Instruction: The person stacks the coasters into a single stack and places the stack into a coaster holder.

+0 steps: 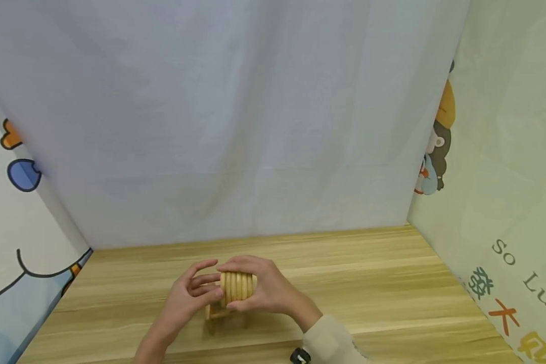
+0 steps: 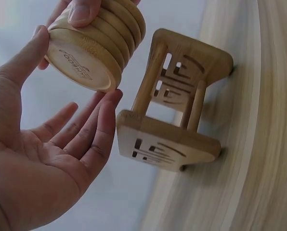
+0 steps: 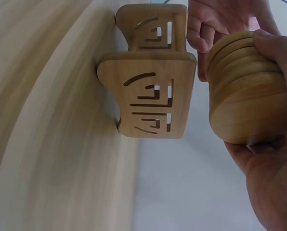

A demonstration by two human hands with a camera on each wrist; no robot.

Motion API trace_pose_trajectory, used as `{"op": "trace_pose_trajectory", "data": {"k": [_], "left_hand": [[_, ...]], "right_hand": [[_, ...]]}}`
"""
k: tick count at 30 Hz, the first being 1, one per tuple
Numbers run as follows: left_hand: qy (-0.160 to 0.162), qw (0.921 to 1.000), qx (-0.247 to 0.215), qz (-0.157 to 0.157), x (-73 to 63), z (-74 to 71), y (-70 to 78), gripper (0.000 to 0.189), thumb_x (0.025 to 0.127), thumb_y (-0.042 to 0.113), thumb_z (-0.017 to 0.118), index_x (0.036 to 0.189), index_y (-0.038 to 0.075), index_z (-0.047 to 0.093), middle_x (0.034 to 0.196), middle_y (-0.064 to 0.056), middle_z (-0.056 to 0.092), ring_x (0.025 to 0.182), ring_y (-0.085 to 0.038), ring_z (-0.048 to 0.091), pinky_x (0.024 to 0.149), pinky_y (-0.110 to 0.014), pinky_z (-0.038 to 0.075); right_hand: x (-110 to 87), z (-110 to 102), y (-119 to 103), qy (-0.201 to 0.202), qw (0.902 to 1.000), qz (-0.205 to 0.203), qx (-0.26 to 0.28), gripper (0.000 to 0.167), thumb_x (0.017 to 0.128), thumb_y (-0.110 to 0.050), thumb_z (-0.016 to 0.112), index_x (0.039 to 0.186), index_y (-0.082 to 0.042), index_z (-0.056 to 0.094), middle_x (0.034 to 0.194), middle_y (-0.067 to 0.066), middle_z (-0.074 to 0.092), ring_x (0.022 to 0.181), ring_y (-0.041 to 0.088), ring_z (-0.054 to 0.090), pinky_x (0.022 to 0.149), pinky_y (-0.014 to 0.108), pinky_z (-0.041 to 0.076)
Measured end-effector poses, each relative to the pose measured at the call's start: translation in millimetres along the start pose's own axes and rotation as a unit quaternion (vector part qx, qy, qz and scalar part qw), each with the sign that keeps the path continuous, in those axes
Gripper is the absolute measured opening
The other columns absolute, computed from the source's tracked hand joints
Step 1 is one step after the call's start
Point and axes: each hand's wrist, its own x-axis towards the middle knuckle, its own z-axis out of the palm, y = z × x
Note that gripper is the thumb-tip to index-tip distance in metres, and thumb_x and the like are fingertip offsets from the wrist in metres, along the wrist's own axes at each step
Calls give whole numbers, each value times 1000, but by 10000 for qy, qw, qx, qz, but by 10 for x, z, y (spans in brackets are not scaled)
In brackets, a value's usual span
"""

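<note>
A stack of several round bamboo coasters [image 1: 236, 287] is held on its side by my right hand [image 1: 266, 285], fingers over the top and thumb below. My left hand [image 1: 182, 301] is at the stack's left end, its thumb and fingertips right at the end coaster's rim and its palm spread away from it. In the left wrist view the end coaster [image 2: 83, 62] turns its lettered face to my left palm. A wooden coaster rack [image 2: 167, 149] with cut-out side panels stands on the table close below the stack, mostly hidden by the hands in the head view.
The wood-grain table [image 1: 368, 283] runs back to a pale hanging cloth [image 1: 255, 126]. A panel with cartoon shapes [image 1: 9, 217] borders it on the left, and a pale green printed sheet [image 1: 505, 177] on the right. A small black object [image 1: 300, 355] is by the right sleeve.
</note>
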Motion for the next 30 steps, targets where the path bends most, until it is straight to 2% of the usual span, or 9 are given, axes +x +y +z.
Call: {"op": "trace_pose_trajectory", "data": {"k": [5, 12, 15, 18, 21, 26, 30], "left_hand": [[14, 9999, 126, -2, -4, -87, -35, 70, 105, 15, 78, 166, 7, 45, 150, -28, 64, 123, -29, 74, 98, -34, 62], [-98, 9998, 175, -32, 12, -155, -80, 70, 107, 15, 76, 168, 6, 41, 151, -27, 64, 126, -29, 71, 100, -32, 61], [-86, 9995, 292, -77, 10, -178, -104, 70, 108, 17, 75, 168, 6, 41, 154, -25, 63, 135, -37, 66, 107, -39, 59], [-35, 9989, 453, -117, 7, -201, -120, 69, 108, 19, 76, 168, 7, 43, 158, -23, 60, 147, -42, 57, 120, -53, 51], [50, 9982, 588, -121, 6, -222, -123, 67, 108, 19, 75, 167, 8, 46, 160, -23, 58, 152, -41, 52, 125, -60, 42], [105, 9984, 503, -216, -6, -269, -132, 67, 108, 19, 74, 168, 8, 45, 161, -25, 56, 151, -43, 51, 117, -57, 51], [67, 9987, 442, -251, -13, -310, -162, 68, 109, 20, 73, 169, 9, 42, 161, -24, 57, 152, -44, 49, 116, -61, 50]], "right_hand": [[59, 79, 51, -37, 10000, -27, -49, 64, 81, -11, 100, 141, -8, 75, 137, 7, 76, 121, 13, 70, 96, 23, 60], [88, 140, 72, -36, 9999, 102, 43, 65, 81, -13, 100, 142, -9, 75, 138, 5, 76, 121, 12, 69, 94, 22, 60], [98, 169, 85, -45, 9999, 140, 2, 66, 81, -14, 100, 142, -10, 75, 139, 5, 75, 124, 12, 68, 95, 22, 60], [110, 195, 89, -38, 9998, 196, -31, 67, 81, -14, 101, 142, -11, 75, 139, 4, 76, 125, 13, 68, 96, 22, 59], [135, 206, 75, -56, 9996, 269, -19, 67, 81, -15, 101, 143, -11, 75, 140, 4, 75, 124, 13, 69, 96, 22, 59], [195, 232, 67, -217, 9987, 455, -66, 67, 84, -18, 99, 145, -15, 74, 142, 3, 74, 123, 10, 68, 95, 21, 58], [234, 264, 77, -369, 9972, 643, -114, 66, 85, -18, 98, 147, -15, 74, 144, 2, 73, 123, 9, 67, 96, 20, 56]]}}
